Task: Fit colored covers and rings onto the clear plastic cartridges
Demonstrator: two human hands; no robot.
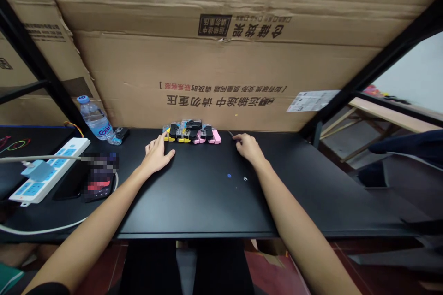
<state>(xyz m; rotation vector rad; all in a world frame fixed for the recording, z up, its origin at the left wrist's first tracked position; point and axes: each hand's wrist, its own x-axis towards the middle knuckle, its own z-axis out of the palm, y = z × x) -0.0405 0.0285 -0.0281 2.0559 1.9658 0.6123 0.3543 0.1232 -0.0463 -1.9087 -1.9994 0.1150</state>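
My left hand [158, 154] lies with fingers stretched and thumb apart, its fingertips against the left end of a row of small plastic-wrapped items. Yellow-and-black pieces [171, 134] make up the left of that row, with pink-and-black pieces [215, 136] on the right and a black piece [194, 124] on top; their exact kind I cannot make out. To the right of the row, my right hand [248, 148] is curled near the cardboard. A thin, pointed, metallic-looking tool [230, 133] sticks out from its fingertips, the rest hidden by the fingers.
A small blue disc [229, 175] and a white curved bit [245, 179] lie on the black table [204, 203]. Leftward are a water bottle [94, 117], a power strip [51, 170], a phone [100, 179] and cables. Cardboard [194, 64] walls the back; a person's dark-clothed leg [404, 147] shows right.
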